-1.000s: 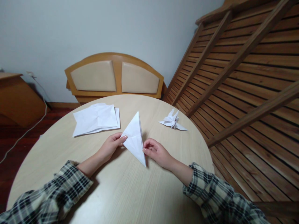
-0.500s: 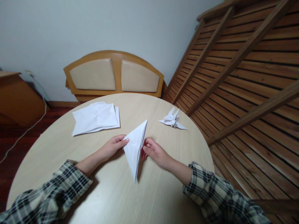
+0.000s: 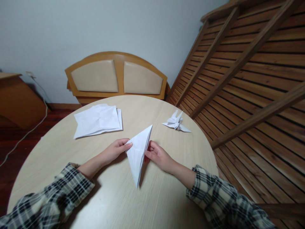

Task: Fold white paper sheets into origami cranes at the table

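A white sheet of paper folded into a layered triangle (image 3: 138, 152) is held tilted above the round table. My left hand (image 3: 117, 151) pinches its left corner, thumb on top and fingers underneath. At the layered right edge, my right hand (image 3: 159, 156) has its thumb against the paper, with the fingers curled behind and partly hidden. Beyond my right hand, a folded white paper crane (image 3: 176, 121) rests on the table. Several creased white paper sheets (image 3: 98, 120) lie stacked beyond my left hand.
The pale round table (image 3: 114, 197) spans the view's lower half. Behind it stands a wooden headboard (image 3: 120, 76) with two cream panels. A slatted wooden frame (image 3: 250, 79) leans along the right side. A white cable (image 3: 28, 132) runs down on the left.
My right thumb has closed onto the layered edge of the folded paper. The paper's top tip has shifted slightly right and down; my left hand keeps its pinch.
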Action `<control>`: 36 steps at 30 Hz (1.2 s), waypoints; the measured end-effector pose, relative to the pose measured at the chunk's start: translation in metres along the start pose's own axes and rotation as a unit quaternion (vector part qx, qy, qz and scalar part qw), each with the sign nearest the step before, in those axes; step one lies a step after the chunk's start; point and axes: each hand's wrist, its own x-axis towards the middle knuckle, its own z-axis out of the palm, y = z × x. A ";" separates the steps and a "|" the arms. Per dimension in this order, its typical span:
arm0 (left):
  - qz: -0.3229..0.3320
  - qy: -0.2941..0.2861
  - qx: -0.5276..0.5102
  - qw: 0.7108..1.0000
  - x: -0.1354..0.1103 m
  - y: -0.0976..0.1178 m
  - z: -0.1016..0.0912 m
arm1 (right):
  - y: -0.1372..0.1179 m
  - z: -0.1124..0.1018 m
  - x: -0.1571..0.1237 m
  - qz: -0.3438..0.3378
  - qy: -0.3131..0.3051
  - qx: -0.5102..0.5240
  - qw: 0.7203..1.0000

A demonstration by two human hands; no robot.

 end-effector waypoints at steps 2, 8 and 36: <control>0.002 0.004 0.000 1.000 -0.001 0.001 0.001 | 0.000 0.000 0.000 0.003 0.004 -0.003 1.000; 0.001 0.006 -0.007 1.000 -0.001 0.002 0.001 | 0.005 -0.003 0.000 -0.004 0.008 -0.018 1.000; 0.048 0.055 0.055 0.996 0.001 0.002 0.021 | 0.012 0.005 0.004 0.080 0.097 -0.051 0.991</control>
